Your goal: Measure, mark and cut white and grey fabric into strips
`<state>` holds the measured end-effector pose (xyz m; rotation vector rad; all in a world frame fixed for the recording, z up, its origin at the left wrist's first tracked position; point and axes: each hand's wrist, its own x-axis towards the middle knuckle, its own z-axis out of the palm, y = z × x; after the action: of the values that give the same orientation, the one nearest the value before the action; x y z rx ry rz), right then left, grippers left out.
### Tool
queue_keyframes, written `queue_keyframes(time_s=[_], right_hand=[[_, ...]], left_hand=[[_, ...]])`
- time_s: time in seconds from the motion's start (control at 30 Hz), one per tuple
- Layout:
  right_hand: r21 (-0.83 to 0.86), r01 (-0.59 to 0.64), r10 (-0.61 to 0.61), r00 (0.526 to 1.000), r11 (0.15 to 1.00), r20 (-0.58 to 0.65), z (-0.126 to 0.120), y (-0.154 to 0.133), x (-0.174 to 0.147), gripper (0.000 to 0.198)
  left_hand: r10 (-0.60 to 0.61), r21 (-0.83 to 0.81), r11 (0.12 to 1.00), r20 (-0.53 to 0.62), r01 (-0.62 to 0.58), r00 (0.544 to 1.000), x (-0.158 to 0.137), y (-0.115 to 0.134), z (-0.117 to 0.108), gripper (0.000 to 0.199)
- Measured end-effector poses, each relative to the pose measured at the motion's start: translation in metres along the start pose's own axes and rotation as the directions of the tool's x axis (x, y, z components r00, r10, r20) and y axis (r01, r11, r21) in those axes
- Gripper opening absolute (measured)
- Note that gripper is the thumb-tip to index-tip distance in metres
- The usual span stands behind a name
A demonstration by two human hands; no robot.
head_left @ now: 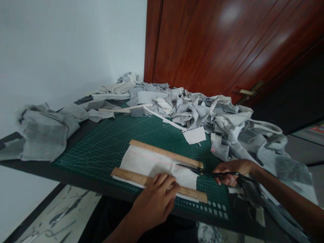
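A piece of white fabric [162,165] with a faint pink line lies on the green cutting mat [96,145]. One wooden ruler [134,175] crosses its near side, pressed down by the bent fingers of my left hand [158,197]. Along the fabric's far edge lies a second wooden ruler [162,152]. Black-handled scissors [202,171] are gripped in my right hand [231,172], just off the fabric's right side. Their blades point left, over the fabric near the far ruler; whether they are cutting I cannot tell.
Grey and white fabric scraps [192,108] are heaped along the back and right of the table. A folded grey cloth [45,138] rests at the left edge. Behind stands a brown wooden door [215,44]. Cut strips litter the floor [60,209].
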<state>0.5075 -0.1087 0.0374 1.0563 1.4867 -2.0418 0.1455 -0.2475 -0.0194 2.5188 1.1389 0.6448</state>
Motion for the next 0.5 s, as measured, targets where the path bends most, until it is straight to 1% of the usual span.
queue_keyframes(time_s=[0.13, 0.23, 0.5], right_hand=[[-0.095, 0.045, -0.049, 0.998, 0.994, -0.039, -0.001, 0.003, -0.001, 0.061], [-0.124, 0.088, -0.094, 0.995, 0.988, -0.045, -0.005, 0.010, 0.000, 0.058], [-0.029, 0.119, -0.120, 0.990, 0.993, -0.074, -0.007, 0.021, 0.006, 0.062]], left_hand=[[0.001, -0.032, 0.999, -0.005, -0.001, 1.000, 0.001, 0.000, -0.001, 0.024], [-0.001, -0.049, 0.999, -0.009, 0.001, 1.000, 0.001, 0.000, -0.001, 0.024], [0.000, -0.034, 0.999, -0.040, -0.002, 0.999, 0.001, 0.001, -0.001, 0.023]])
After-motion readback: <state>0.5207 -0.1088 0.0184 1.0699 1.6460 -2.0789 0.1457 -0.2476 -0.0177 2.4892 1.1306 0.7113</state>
